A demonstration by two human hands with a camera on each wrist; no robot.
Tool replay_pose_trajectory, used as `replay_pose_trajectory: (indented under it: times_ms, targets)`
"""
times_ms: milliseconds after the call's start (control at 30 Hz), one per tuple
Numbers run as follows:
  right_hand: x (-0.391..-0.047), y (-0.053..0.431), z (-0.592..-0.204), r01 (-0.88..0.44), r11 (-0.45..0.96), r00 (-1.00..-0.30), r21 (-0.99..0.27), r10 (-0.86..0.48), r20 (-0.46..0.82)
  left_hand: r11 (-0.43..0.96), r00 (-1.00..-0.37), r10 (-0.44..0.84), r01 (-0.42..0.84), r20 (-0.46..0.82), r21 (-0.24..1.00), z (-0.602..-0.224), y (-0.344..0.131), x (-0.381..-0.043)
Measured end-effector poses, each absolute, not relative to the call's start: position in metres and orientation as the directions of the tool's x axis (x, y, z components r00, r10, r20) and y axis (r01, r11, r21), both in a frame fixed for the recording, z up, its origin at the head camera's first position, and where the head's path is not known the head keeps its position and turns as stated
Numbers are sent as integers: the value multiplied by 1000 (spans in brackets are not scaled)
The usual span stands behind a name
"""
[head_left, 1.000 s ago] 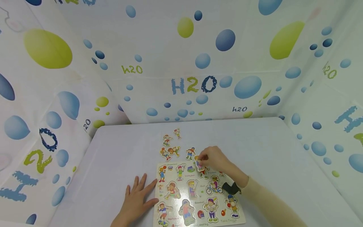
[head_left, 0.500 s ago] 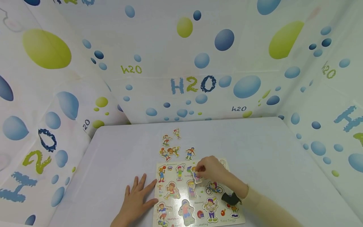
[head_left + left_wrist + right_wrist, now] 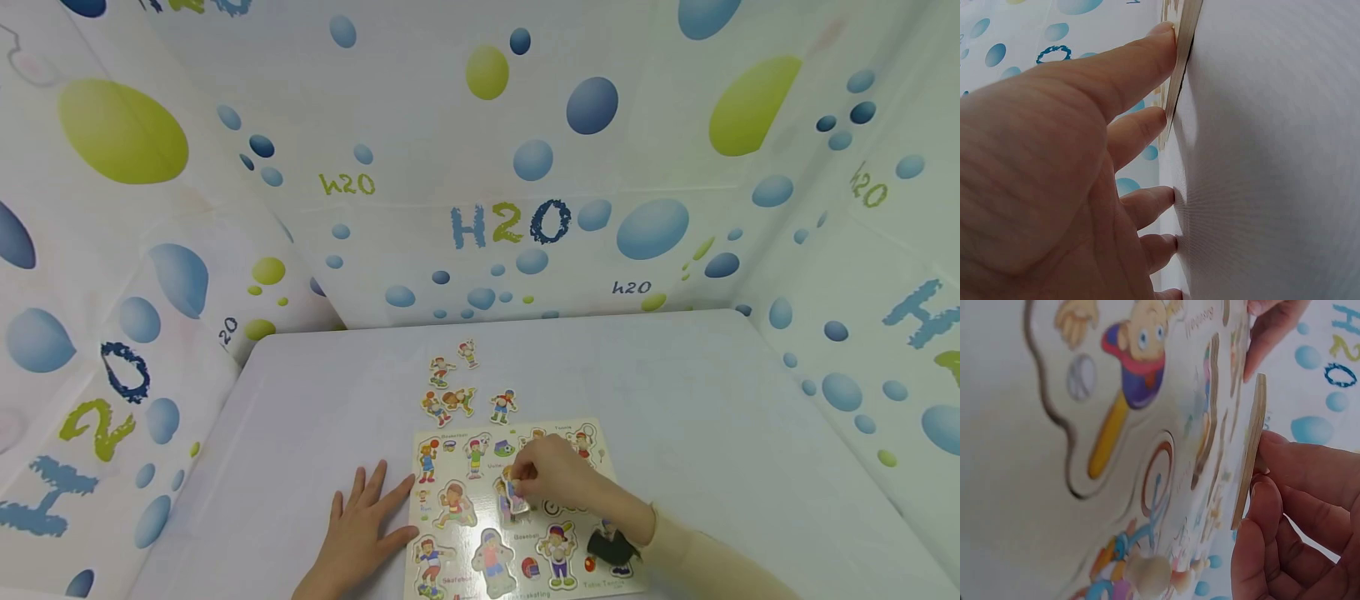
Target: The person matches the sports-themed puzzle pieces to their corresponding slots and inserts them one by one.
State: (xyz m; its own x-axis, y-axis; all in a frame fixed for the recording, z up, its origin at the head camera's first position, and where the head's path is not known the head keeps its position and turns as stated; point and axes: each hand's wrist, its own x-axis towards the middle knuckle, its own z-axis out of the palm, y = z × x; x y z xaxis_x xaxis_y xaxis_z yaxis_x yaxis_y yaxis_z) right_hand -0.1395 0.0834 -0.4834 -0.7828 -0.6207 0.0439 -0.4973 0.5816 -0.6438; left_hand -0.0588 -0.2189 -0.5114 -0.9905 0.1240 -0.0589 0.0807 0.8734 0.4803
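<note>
A wooden sports puzzle board (image 3: pixel 462 546) lies on the white table. My left hand (image 3: pixel 356 533) rests flat beside it with spread fingers; in the left wrist view, the thumb (image 3: pixel 1163 53) and index fingertip touch the board's side edge. Above a figure-shaped recess near the board's middle, my right hand (image 3: pixel 558 475) pinches a puzzle piece (image 3: pixel 516 498). In the right wrist view that puzzle piece (image 3: pixel 1250 456) stands tilted, apart from the board face, held from its back side between thumb and fingers. Its printed face is mostly hidden there.
Several loose figure pieces (image 3: pixel 503 406) lie beyond the board's far edge. Some fitted pieces carry a round knob (image 3: pixel 1147 575) that sticks up from the board. A black device (image 3: pixel 611 547) sits on my right wrist. Printed curtains (image 3: pixel 420 167) enclose the table.
My right hand has carried the puzzle piece from the board's far edge toward me, down to the middle recess. The left hand has kept its place.
</note>
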Motion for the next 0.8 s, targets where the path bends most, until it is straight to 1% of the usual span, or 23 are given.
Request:
replay_pose_trajectory:
  times_ms: [300,533,800]
  targets:
    - [-131,76,-485,-496,619,-784,-610,-621,7,876,-990,123,78,-66,476,-512,-219,-59]
    - [-131,73,-490,-515,638,-788,-572,-616,22,876,-991,125,85,-54,475,-513,-219,-59]
    - [-132,72,-492,-531,643,-786,-552,-618,37,886,-990,114,67,-76,460,-513,-219,-59]
